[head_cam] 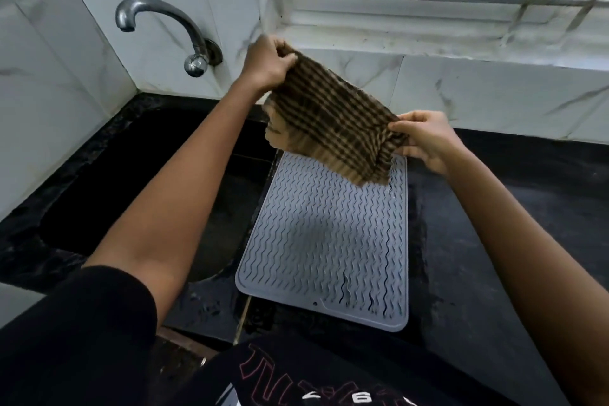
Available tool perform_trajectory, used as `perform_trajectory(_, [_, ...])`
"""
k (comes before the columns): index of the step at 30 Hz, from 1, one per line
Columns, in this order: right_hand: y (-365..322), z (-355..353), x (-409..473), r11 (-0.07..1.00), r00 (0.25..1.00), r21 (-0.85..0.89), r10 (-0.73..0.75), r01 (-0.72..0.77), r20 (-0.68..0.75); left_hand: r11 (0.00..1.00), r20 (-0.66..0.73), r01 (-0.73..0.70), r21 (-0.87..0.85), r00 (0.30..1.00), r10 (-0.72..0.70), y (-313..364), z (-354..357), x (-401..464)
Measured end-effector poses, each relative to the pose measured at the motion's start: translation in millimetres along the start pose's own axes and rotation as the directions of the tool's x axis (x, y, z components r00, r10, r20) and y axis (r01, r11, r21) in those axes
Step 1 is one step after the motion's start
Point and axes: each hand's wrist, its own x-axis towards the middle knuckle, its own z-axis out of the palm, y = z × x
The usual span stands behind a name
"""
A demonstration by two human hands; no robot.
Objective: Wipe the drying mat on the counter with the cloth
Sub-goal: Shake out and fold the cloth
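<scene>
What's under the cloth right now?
The cloth is held up by the left hand and right hand. Below it lies the grey drying mat; its far edge is hidden by the cloth.

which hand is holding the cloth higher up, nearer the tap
The left hand. It pinches the checked cloth's upper corner close to the tap, while the right hand grips the lower corner, just above the grey drying mat.
</scene>
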Motion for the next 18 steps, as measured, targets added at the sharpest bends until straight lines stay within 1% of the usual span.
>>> perform_trajectory(1, [-4.0, 1.7, -0.4, 1.0, 1.0, 0.02, 0.016, -0.016, 0.002, 0.999, 0.018, 0.039, -0.004, 0.999, -0.039, -2.1, 5.9, -3.1])
perform_trajectory(3, [-13.5, 6.4, -3.8, 0.996, 0.998, 0.079, 0.039, -0.042, 0.044, 0.99, 0.094, 0.112, -0.083, 0.99, -0.104, -1.5, 18.3, -11.3])
perform_trajectory(5, [-23.8, 13.1, -7.4, 0.987, 0.995, 0.152, 0.028, -0.042, 0.093, 0.977, 0.2, 0.146, -0.158, 0.973, -0.114, 4.1, 28.6, -21.1])
perform_trajectory(7, [-34.6, 21.3, -12.1, 0.981, 0.993, 0.19, 0.009, -0.032, 0.12, 0.96, 0.322, 0.148, -0.24, 0.944, -0.065, 14.2, 36.2, -31.7])
perform_trajectory(9, [-43.0, 28.8, -16.6, 0.977, 0.993, 0.21, 0.002, -0.027, 0.12, 0.947, 0.445, 0.137, -0.291, 0.896, 0.007, 25.7, 40.9, -40.4])
perform_trajectory(11, [-49.2, 32.4, -21.2, 0.976, 0.992, 0.213, 0.009, -0.036, 0.128, 0.968, 0.508, 0.063, -0.242, 0.859, 0.071, 33.4, 42.4, -44.3])
perform_trajectory(12, [-52.2, 33.0, -24.4, 0.974, 0.988, 0.22, 0.021, -0.055, 0.153, 0.977, 0.526, 0.026, -0.211, 0.846, 0.091, 35.0, 41.5, -44.9])
perform_trajectory(14, [-57.4, 31.4, -30.9, 0.971, 0.973, 0.222, 0.041, -0.093, 0.226, 0.983, 0.573, -0.004, -0.183, 0.812, 0.11, 34.0, 38.6, -44.9])
perform_trajectory(15, [-59.6, 30.2, -34.2, 0.977, 0.97, 0.194, 0.038, -0.086, 0.241, 0.982, 0.595, -0.008, -0.187, 0.795, 0.12, 32.4, 37.9, -44.7])
perform_trajectory(16, [-61.6, 28.8, -37.0, 0.99, 0.973, 0.13, 0.027, -0.058, 0.23, 0.978, 0.607, -0.014, -0.207, 0.783, 0.14, 31.1, 37.5, -44.7])
perform_trajectory(17, [-63.1, 26.7, -38.5, 1.0, 0.981, 0.017, 0.0, -0.003, 0.193, 0.971, 0.602, -0.026, -0.238, 0.78, 0.169, 30.9, 37.5, -45.2])
perform_trajectory(18, [-64.0, 23.3, -37.6, 0.987, 0.989, -0.139, -0.055, 0.074, 0.139, 0.961, 0.589, -0.041, -0.274, 0.783, 0.201, 31.1, 37.4, -45.7])
